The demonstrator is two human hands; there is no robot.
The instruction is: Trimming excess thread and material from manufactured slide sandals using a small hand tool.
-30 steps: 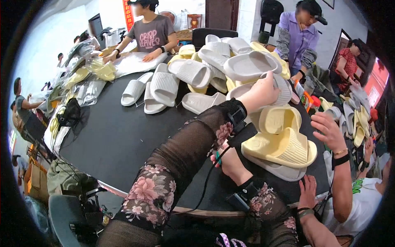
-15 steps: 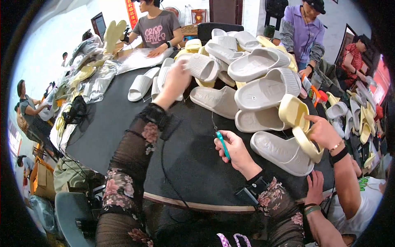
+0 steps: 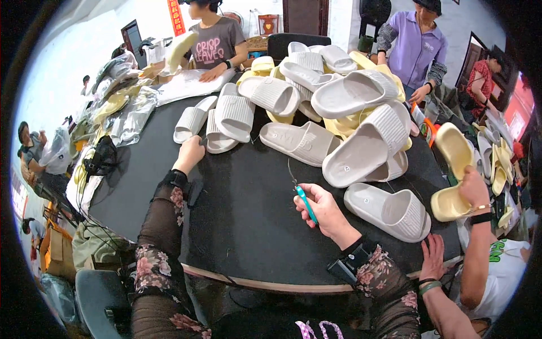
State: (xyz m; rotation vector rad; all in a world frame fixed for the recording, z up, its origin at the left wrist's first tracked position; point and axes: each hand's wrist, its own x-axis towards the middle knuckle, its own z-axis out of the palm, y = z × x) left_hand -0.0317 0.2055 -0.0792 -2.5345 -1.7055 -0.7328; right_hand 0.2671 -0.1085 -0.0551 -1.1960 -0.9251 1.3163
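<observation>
My left hand [image 3: 190, 153] is at the near end of a grey slide slipper [image 3: 193, 117], its curled fingers closed at the edge. Just right of it, a ribbed-strap slipper [image 3: 235, 116] overlaps another grey slipper [image 3: 219, 141]. Over the table's middle, my right hand [image 3: 327, 212] grips a teal-handled tool [image 3: 306, 203] with a thin, dark, curved tip. Closest to that hand on the right lies a grey slipper [image 3: 388, 212]. Beyond the tool tip another grey slipper [image 3: 299, 142] lies on its sole, beside a heap of grey and yellow slippers [image 3: 355, 93].
At right, a co-worker's hand [image 3: 474, 189] holds a pair of yellow slippers [image 3: 453, 152]; their other hand [image 3: 433, 257] rests at the edge of the black table [image 3: 254, 226]. Plastic-wrapped slippers [image 3: 132, 116] pile up at left. Two people stand across the table.
My left hand has drawn back and left from the slippers by the heap to the leftmost one. The co-worker has lifted the yellow pair away rightward. My right hand has hardly moved.
</observation>
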